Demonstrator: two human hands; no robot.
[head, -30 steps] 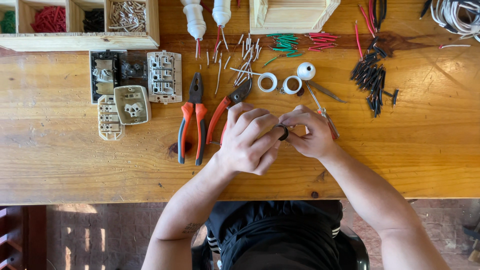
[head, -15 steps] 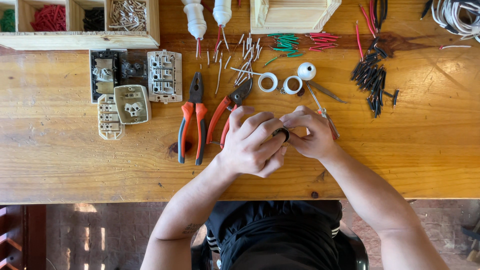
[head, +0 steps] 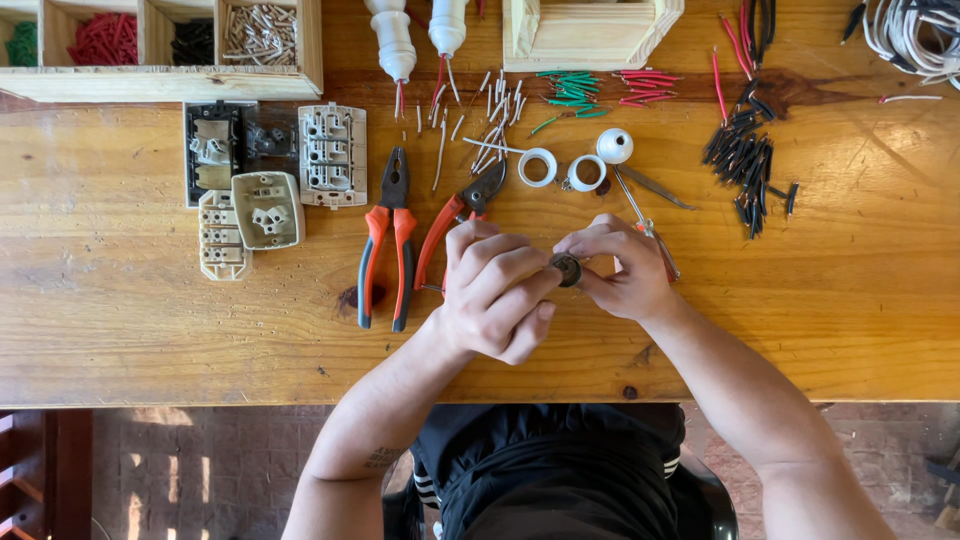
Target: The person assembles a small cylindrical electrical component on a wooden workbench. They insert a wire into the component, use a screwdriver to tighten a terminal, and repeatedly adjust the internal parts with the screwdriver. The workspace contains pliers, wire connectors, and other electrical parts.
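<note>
Both hands met above the wooden desk (head: 150, 330), wrists low. The left hand (head: 495, 290) curled, fingers pinching a small round dark metal part (head: 567, 268); the right hand (head: 620, 265) gripped its other side. Orange-handled pliers (head: 385, 245) lay just beside.

The small round part (head: 566, 268) at frame centre is mostly covered by fingers — its kind is unclear. The compartment box (head: 160, 50), upper left, and the white cable coil (head: 915, 40), upper right, are cut off by the edge.
</note>
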